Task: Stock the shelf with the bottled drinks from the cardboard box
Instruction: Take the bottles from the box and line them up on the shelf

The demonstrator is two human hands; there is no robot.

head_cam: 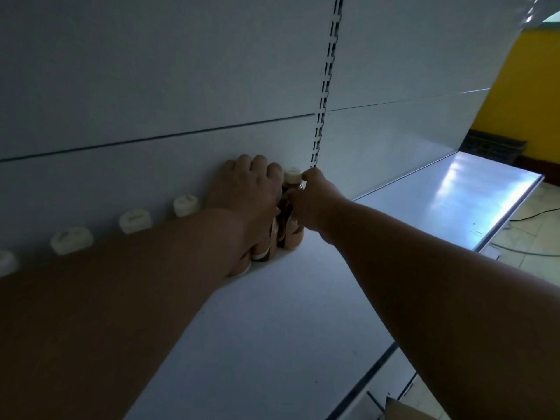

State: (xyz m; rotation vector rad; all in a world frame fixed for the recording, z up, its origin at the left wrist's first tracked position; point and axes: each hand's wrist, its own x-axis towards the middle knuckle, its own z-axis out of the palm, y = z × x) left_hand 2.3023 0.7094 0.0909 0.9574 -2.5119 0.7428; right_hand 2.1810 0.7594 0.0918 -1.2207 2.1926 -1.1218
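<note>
A white metal shelf (272, 328) runs along a white back panel. A row of bottled drinks with cream caps (185, 205) stands against that panel at the left, mostly hidden by my left forearm. My left hand (242, 195) is wrapped over a brown bottle at the row's right end. My right hand (312, 201) holds the neighbouring brown bottle (292, 237) at its neck, just under its cream cap (292, 175). Both bottles stand upright on the shelf, touching each other. A corner of the cardboard box (406, 410) shows at the bottom right.
A slotted upright (325, 86) divides the back panel just right of the bottles. The shelf continues to the right (454, 195), bare and shiny. Beyond its front edge lie tiled floor with cables (533, 237), a yellow wall (527, 95) and a dark crate (491, 145).
</note>
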